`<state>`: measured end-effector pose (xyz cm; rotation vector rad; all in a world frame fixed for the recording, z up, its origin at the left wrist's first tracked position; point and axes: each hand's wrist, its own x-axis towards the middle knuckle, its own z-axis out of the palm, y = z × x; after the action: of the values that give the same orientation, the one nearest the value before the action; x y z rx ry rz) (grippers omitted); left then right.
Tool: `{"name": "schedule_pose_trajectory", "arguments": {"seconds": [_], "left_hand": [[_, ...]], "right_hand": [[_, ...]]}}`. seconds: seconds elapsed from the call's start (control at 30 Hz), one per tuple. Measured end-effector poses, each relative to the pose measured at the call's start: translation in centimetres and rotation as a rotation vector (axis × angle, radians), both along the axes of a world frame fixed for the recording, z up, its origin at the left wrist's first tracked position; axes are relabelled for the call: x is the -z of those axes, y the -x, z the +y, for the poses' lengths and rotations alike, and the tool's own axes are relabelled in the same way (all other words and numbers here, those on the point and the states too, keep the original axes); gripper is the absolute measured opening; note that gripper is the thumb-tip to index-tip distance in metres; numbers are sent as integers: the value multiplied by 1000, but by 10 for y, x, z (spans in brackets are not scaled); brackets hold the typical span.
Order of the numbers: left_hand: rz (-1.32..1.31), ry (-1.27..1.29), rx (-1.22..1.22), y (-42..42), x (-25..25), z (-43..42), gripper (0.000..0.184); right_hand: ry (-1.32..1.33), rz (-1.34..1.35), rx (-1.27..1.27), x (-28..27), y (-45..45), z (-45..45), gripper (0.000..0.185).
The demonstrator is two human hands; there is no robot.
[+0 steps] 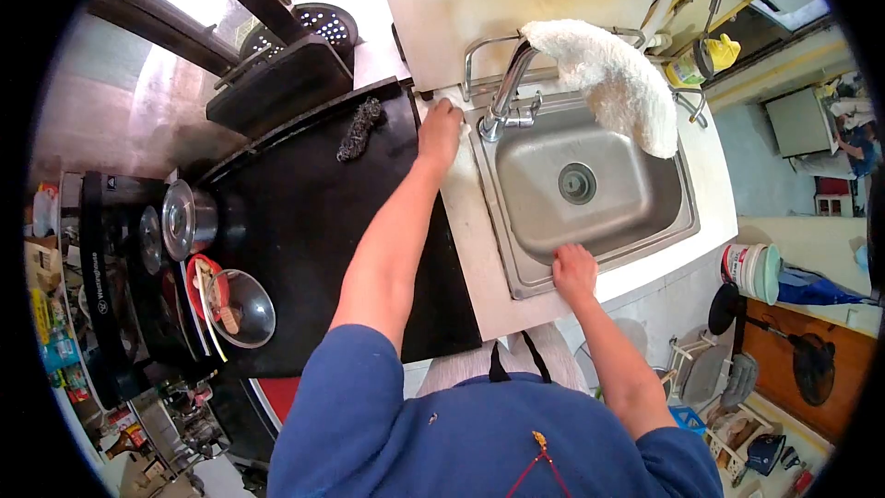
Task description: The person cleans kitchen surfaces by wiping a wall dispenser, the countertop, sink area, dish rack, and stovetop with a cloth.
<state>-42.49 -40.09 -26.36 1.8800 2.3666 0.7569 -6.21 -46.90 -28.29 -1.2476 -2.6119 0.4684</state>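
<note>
My left hand (441, 135) presses down on the white counter strip (468, 212) left of the sink, fingers curled. A bit of something whitish shows beside its fingers, too small to name. My right hand (575, 271) rests on the front rim of the steel sink (521, 278), fingers bent over the edge. Over the sink, a white towel (608, 83) hangs from the faucet (502, 106). The basin holds only its drain strainer (577, 183). A dark steel-wool scrubber (359, 129) lies on the black countertop (313, 240), left of my left hand.
Farther left stand a lidded steel pot (189, 219) and a steel bowl (247, 314) with a wooden-handled tool. A black perforated pan (323, 26) leans near the window. White buckets (751, 272) and a black fan (813, 369) are off to the right.
</note>
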Motion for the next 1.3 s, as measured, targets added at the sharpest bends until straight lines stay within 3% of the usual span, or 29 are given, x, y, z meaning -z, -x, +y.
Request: {"name": "schedule_pose_trajectory", "arguments": {"seconds": [0.2, 0.23, 0.27, 0.3, 0.37, 0.4, 0.5, 0.6, 0.67, 0.7, 0.77, 0.8, 0.83, 0.93, 1.13, 1.3], "left_hand": [[45, -146, 41, 7, 6, -42, 18], [17, -36, 8, -4, -2, -58, 19], [9, -228, 109, -10, 9, -72, 20], [5, -183, 150, -24, 5, -91, 21], [-7, 178, 185, -61, 2, -133, 26], [-62, -126, 313, -77, -3, -155, 28], [-200, -29, 435, -115, -2, -205, 24], [-217, 19, 467, -107, 3, -194, 25], [-154, -82, 450, -98, 12, -174, 20], [-550, 86, 129, -92, -12, -138, 16], [-228, -156, 258, -69, 25, -112, 20], [-339, -261, 70, -63, -7, -82, 24], [-320, -304, -20, -57, -6, -65, 20], [-319, -224, -93, -48, 5, -49, 21], [-263, -35, 141, -110, 16, -130, 17], [-440, -55, 335, -163, -1, -193, 16]], "right_hand": [[13, -17, 25, 3, 0, -1, 10], [11, -17, 19, 3, 0, 0, 10], [10, -17, 16, 3, 1, 0, 10], [5, -36, 10, 8, -1, 1, 10], [6, -13, 16, 3, 1, -1, 10], [-5, 5, 19, 0, 2, 0, 10], [-18, 18, 21, 1, 2, -1, 9], [-9, 36, 8, -1, 0, -1, 9], [-16, 34, 12, -3, 5, 1, 8], [-20, 23, 20, -4, 2, -1, 8], [-19, 32, 19, -1, 5, 0, 8], [-22, 33, 15, -2, 1, 0, 7], [-24, 26, 16, -2, 2, 0, 7], [1, 1, 27, -3, 2, -1, 7], [20, 7, 31, -4, 2, -1, 8], [34, -36, 27, -6, 2, -1, 9]]}}
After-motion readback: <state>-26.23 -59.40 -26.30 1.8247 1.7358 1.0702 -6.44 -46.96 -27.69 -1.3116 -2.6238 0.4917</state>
